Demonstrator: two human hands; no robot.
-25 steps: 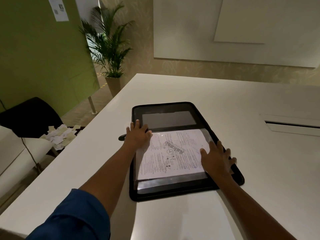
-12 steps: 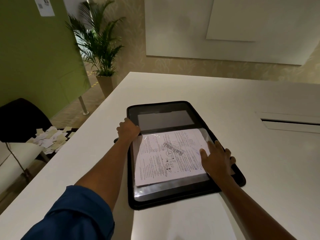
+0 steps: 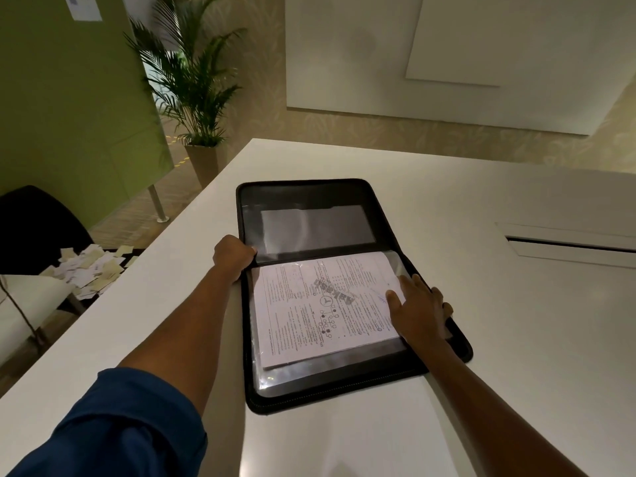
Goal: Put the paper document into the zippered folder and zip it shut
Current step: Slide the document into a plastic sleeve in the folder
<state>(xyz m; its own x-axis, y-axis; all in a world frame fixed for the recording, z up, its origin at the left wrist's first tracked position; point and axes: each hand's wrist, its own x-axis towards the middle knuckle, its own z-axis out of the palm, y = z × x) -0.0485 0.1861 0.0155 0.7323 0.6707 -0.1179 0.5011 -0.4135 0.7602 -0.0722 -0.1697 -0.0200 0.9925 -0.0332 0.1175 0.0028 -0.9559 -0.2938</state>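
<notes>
Black fabric edged with a zipper track frames the open zippered folder (image 3: pixel 347 270), which lies flat on the white tabletop (image 3: pixel 516 356) with both halves spread: the far half shows an empty clear pocket, the near half carries the white printed paper document (image 3: pixel 320 308). The sheets sit on that near panel, and the glossy film showing around their edges suggests they are in or on a clear sleeve — which of the two I cannot tell. The left hand (image 3: pixel 234 254) is curled closed over the folder's left edge at the spine, between the two halves, gripping it there. The right hand (image 3: pixel 418 309) is open, fingers spread flat, pressing on the right side of the document and the folder's right edge. As a judgement, the first part of the task looks essentially done — the paper is inside the folder's outline and lies fairly square. What remains is folding one half over the other and running the zipper round the edge; no zipper pull is clearly visible. A potted palm (image 3: pixel 192 80) stands beyond the tabletop's far left corner.
</notes>
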